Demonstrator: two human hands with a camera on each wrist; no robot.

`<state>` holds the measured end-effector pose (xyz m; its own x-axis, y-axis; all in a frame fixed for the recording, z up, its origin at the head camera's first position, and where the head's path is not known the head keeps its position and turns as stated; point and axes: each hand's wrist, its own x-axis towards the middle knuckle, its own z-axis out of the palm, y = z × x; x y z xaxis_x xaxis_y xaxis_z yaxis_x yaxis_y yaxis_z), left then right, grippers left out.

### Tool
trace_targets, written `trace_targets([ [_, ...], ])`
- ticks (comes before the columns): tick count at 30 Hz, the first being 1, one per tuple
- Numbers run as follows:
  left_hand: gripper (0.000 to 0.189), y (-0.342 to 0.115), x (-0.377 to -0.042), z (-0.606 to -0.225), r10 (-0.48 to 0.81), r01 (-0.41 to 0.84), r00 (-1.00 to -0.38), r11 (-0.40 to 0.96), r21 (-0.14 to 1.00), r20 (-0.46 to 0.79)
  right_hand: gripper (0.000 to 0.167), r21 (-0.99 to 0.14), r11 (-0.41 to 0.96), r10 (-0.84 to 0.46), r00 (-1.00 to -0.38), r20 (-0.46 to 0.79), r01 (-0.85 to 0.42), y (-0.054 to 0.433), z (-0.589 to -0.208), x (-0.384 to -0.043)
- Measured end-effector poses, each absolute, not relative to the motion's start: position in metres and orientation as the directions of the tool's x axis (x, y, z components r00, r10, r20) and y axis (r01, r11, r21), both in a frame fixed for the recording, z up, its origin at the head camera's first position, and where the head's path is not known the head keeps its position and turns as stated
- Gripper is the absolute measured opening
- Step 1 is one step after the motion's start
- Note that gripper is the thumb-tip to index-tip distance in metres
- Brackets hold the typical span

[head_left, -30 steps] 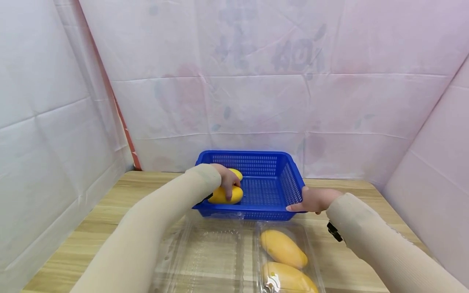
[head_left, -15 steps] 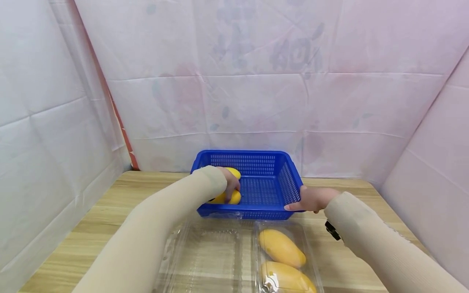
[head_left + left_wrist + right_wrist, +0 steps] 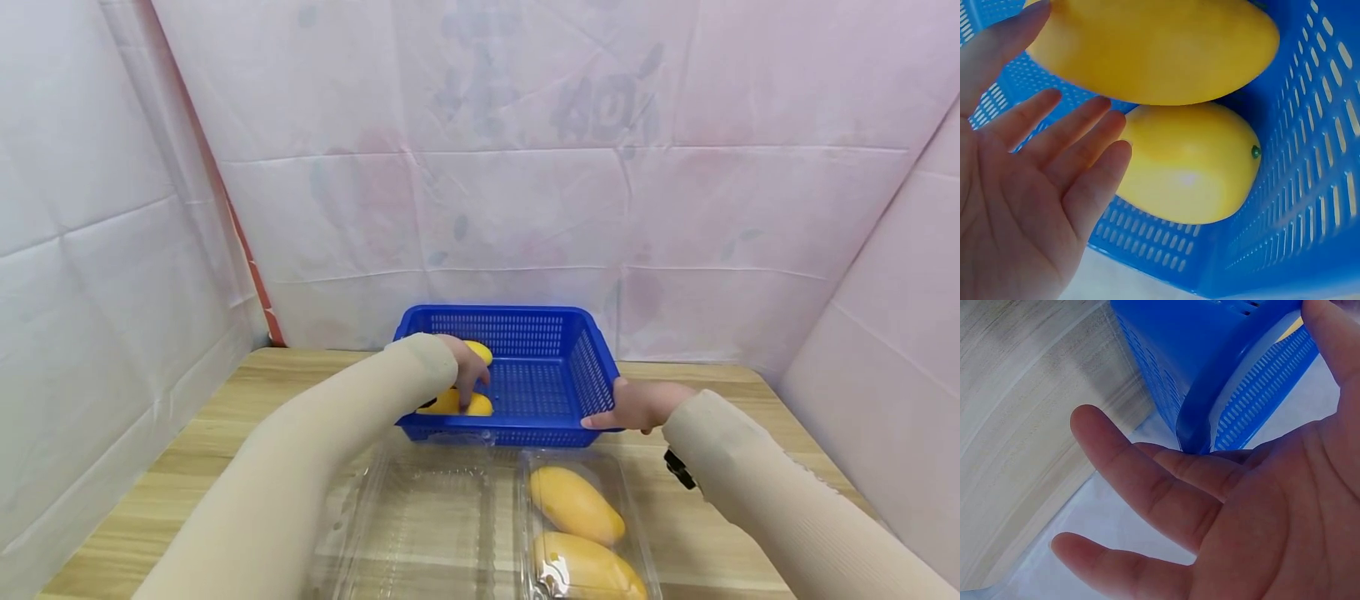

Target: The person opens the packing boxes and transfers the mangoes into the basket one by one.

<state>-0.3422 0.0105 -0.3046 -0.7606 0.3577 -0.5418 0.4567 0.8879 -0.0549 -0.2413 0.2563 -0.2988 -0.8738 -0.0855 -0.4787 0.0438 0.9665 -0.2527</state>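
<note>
Inside the blue basket (image 3: 532,423), two yellow mangoes lie at the left end. My left hand (image 3: 468,367) is over them, its thumb on the nearer mango (image 3: 1166,50). In the left wrist view, the fingers (image 3: 1085,134) are loosely extended, with their tips beside the farther mango (image 3: 1194,165), which shows a green stem spot. My right hand (image 3: 637,406) holds the basket's front right corner, its thumb along the rim. In the right wrist view, two fingers pass behind the corner, and the other two stretch out away from it.
On the wooden table (image 3: 195,450), in front of the basket, lies an open clear plastic box (image 3: 423,525). Its right part carries two orange-yellow mangoes (image 3: 577,504) under clear plastic. White sheeting (image 3: 517,208) surrounds the table at the back and both sides.
My left hand first dips and shifts right over the nearer mango, then comes slightly back up and left. The nearer mango shifts a little within the basket. My right hand keeps its place.
</note>
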Motion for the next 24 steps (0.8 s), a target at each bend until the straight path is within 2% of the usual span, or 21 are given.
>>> trace_targets([
  [4,0.064,0.007,-0.346,-0.303,0.387,0.505,-0.752,0.858,-0.089,-0.534,0.104,-0.256,0.966,-0.091,-0.873,-0.478,0.039,0.256,-0.299,-0.243],
  [7,0.065,0.003,-0.346,-0.299,0.402,0.509,-0.754,0.858,-0.075,-0.520,0.103,-0.270,0.962,-0.104,-0.870,-0.481,0.035,0.256,-0.299,-0.243],
  [11,0.065,-0.002,-0.343,-0.292,0.426,0.502,-0.756,0.864,-0.023,-0.496,0.104,-0.278,0.960,-0.117,-0.866,-0.487,0.026,0.257,-0.299,-0.244],
  [14,0.062,-0.004,-0.339,-0.283,0.496,0.537,-0.730,0.842,0.053,-0.471,0.104,-0.268,0.963,-0.126,-0.865,-0.485,0.010,0.259,-0.298,-0.245],
  [18,0.056,-0.004,-0.329,-0.271,0.596,0.599,-0.692,0.789,0.136,-0.408,0.104,-0.260,0.966,-0.132,-0.862,-0.489,0.000,0.262,-0.297,-0.244],
  [24,0.053,-0.003,-0.302,-0.264,0.668,0.649,-0.699,0.742,0.166,-0.255,0.106,-0.269,0.963,-0.143,-0.858,-0.494,-0.006,0.268,-0.296,-0.240],
])
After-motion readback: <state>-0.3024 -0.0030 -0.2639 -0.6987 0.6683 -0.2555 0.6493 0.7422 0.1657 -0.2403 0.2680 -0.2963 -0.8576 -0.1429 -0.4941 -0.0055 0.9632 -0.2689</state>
